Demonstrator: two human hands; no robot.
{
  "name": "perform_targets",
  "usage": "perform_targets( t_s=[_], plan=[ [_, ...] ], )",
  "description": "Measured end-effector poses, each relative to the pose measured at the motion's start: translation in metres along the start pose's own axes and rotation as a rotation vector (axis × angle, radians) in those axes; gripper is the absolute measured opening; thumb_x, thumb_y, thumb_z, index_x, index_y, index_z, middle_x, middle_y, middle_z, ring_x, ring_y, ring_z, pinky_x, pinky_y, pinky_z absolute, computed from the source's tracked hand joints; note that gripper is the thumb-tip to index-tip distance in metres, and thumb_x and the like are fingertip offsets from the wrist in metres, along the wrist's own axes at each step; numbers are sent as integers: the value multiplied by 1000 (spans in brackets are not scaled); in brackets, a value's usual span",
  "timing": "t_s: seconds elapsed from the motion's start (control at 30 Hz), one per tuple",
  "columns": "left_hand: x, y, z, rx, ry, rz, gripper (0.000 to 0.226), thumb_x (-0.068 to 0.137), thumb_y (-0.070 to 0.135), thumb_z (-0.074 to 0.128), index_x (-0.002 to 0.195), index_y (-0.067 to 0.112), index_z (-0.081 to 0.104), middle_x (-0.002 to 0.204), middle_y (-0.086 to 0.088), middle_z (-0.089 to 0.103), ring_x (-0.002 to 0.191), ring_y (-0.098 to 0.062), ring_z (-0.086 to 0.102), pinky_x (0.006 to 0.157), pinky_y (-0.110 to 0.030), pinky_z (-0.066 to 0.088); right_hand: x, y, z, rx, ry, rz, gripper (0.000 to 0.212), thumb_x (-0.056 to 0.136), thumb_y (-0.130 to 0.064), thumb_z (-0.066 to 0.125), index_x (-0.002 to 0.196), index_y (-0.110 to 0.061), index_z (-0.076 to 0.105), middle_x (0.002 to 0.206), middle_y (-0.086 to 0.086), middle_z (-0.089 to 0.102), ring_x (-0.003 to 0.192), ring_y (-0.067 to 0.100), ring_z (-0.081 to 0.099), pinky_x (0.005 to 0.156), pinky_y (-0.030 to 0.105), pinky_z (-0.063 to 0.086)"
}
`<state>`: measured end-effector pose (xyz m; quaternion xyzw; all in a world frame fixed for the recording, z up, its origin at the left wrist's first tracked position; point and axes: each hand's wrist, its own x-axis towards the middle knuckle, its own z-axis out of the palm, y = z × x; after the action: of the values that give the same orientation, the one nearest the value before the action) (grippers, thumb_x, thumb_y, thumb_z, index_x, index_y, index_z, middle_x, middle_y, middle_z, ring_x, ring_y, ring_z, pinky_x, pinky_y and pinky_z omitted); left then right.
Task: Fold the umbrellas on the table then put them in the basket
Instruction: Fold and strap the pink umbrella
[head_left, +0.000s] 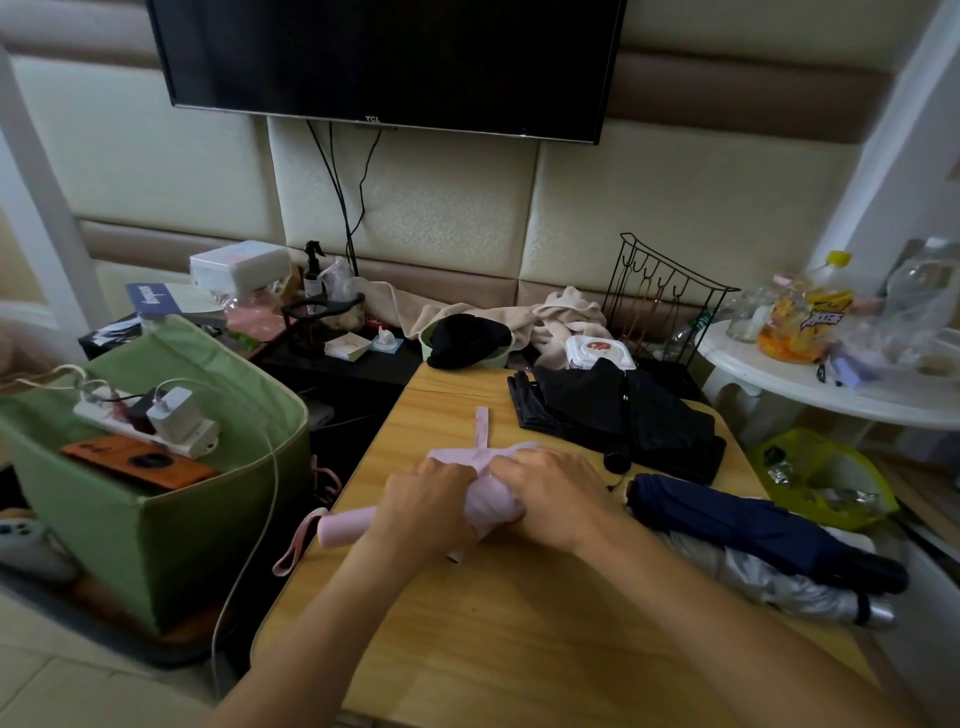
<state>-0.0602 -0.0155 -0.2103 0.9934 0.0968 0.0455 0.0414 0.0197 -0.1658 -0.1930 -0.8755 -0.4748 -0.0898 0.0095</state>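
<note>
On the tabltop? No: on the tabletop, you hold the pink umbrella with both hands.

Your left hand wraps around it near the handle, and your right hand grips the cloth beside it. Its strap sticks up toward the far edge. A black umbrella lies open-loose behind, and a blue umbrella lies to the right on a silver one. The green basket stands left of the tabletop.

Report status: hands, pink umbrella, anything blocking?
Left hand and right hand both grip pink umbrella on table. Strap loose. Navy umbrella alongside, not blocking.
</note>
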Motion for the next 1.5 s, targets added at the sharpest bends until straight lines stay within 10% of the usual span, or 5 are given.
perform_targets(
  t_s=[0.6,0.8,0.97,1.27,1.5],
  plan=[
    [-6,6,-5,49,95,82,61,81,74,62,113,22,60,105,-1,68,98,-23,66,76,-33,47,0,3,-24,2,-247,35,59,79,-76,69,113,-28,61,107,-2,64,99,22,59,74,32,35],
    [-12,-4,-19,-306,-519,193,39,74,53,81,94,22,69,94,1,70,87,-22,67,75,-35,52,-2,7,-33,354,-811,26,60,69,-55,76,117,-19,69,106,4,73,98,26,70,86,45,60],
    [-19,-10,-40,-770,-1225,98,48,88,27,78,131,11,68,135,-12,66,119,-32,64,113,-49,45,-9,11,-42,824,-1308,83,23,93,-24,70,112,-11,72,106,7,73,97,23,68,91,37,57],
    [-6,1,-1,68,-140,232,37,83,51,66,111,27,64,112,1,70,105,-29,66,83,-36,53,3,8,-13,274,-600,31,39,81,-38,79,115,-26,64,108,0,67,95,26,64,79,40,54],
    [1,-4,1,-78,-359,202,57,87,41,72,133,16,49,125,-9,62,105,-30,59,76,-34,42,-6,7,22,46,-288,-12,40,80,-39,76,110,-23,56,110,8,65,99,33,63,73,36,44]
  ],
)
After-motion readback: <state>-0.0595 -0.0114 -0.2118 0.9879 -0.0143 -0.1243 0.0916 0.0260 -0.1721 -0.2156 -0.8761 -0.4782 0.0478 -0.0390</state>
